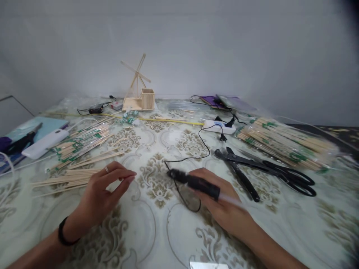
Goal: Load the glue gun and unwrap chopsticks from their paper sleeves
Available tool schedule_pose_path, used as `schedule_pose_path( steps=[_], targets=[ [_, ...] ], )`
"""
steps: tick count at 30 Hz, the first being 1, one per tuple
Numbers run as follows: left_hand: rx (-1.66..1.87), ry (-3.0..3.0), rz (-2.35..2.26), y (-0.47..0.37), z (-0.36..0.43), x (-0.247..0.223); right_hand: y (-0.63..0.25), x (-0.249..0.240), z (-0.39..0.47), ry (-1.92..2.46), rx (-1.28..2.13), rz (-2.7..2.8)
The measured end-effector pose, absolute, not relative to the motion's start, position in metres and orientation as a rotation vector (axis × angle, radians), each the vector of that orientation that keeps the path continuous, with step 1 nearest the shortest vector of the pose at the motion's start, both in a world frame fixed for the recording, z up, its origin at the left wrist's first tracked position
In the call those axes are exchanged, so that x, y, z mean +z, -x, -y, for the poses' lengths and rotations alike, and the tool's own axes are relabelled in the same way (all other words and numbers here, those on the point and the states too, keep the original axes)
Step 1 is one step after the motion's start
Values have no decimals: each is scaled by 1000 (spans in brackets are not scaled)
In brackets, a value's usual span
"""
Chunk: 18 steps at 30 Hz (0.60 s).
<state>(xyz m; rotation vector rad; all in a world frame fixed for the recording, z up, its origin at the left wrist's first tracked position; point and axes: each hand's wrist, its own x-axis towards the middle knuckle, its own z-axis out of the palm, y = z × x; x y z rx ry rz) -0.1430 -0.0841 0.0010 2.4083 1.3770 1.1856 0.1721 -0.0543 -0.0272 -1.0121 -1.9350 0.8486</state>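
Observation:
My right hand (218, 194) is wrapped round a black glue gun (196, 183), slightly blurred. A translucent glue stick (234, 201) juts from its rear, and its nozzle end points left. A thin black cable (182, 160) runs from it over the cloth. Over the left side, my left hand (105, 192) has thumb and forefinger pinched together; anything between the tips is too small to make out. Loose bamboo sticks (75, 177) lie just behind and beside this hand. A wooden stick windmill (137, 74) with a square stick box (147, 99) stands on a base at the back.
Large black scissors (275, 172) and a black-handled cutter (244, 181) lie right of my right hand. Bagged sticks (286, 144) are at far right, another pack (84, 140) at left. A white power strip (218, 127) and a yellow tape (168, 120) lie farther back.

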Motion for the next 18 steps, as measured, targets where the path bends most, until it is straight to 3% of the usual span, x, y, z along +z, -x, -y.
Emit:
schedule_pose_path(
  steps=[6, 18],
  targets=[
    [1103, -2394, -1303, 139, 98, -1, -177, -27, 51, 769, 245, 2244],
    [925, -2456, -1157, 127, 113, -8, -159, -30, 70, 618, 124, 2434]
  ],
)
